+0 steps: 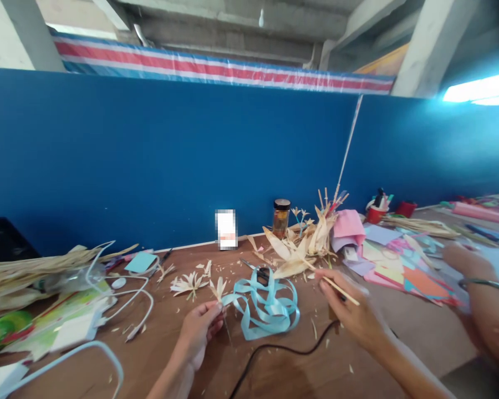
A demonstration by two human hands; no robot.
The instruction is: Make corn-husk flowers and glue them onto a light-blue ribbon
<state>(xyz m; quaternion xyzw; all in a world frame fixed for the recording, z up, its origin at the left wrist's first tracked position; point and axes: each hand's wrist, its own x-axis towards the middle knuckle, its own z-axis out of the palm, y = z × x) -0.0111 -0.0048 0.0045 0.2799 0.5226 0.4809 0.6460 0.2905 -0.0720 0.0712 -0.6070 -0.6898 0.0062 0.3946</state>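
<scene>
My left hand (pixel 203 327) is closed in a pinch on the stem of a small dried-husk flower (pixel 218 289), its pale petals pointing up. One end of a light blue ribbon (pixel 270 310) reaches my left fingertips; the rest lies in loose loops on the table between my hands. In my right hand (pixel 349 307), closed, a thin wooden stick (pixel 346 295) slants down to the right. Something dark shows beneath those fingers, too hidden to name. A finished-looking husk flower (pixel 190 284) lies left of the pinched one. Large dry husks (pixel 293 255) are piled beyond my right hand.
A black cord (pixel 283 349) curves toward my right hand. White cables and a white adapter (pixel 78 328) lie at left. A lidded jar (pixel 281 219) stands by the blue partition (pixel 191 155). Coloured paper (pixel 419 277) covers the right side, near another person's arm (pixel 482 293).
</scene>
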